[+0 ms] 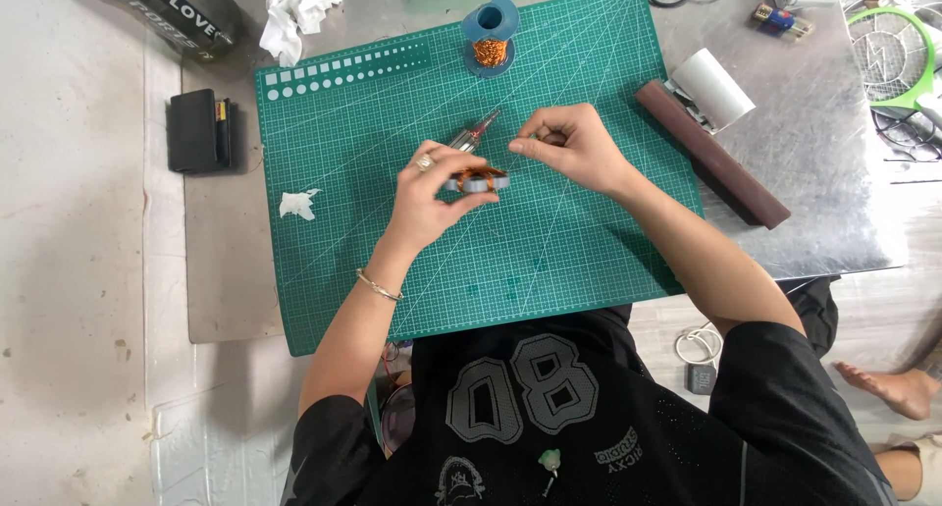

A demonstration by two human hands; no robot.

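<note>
My left hand point(432, 187) grips a small grey ring-shaped part wound with copper wire point(479, 180), holding it just above the green cutting mat point(373, 123). My right hand point(569, 145) is pinched shut beside it, thumb and forefinger closed on what looks like a thin wire; the wire itself is too fine to see clearly. A slim metal tool with a pointed tip point(476, 133) lies on the mat just behind my left hand. A blue spool of copper wire point(490, 37) stands at the mat's far edge.
A long dark brown bar point(711, 153) and a white roll point(713, 86) lie right of the mat. Crumpled tissue point(297, 10), a scrap of tissue point(296, 203), a black case point(196, 130), a battery point(780, 18) and a green racket-shaped swatter point(893, 54) surround it.
</note>
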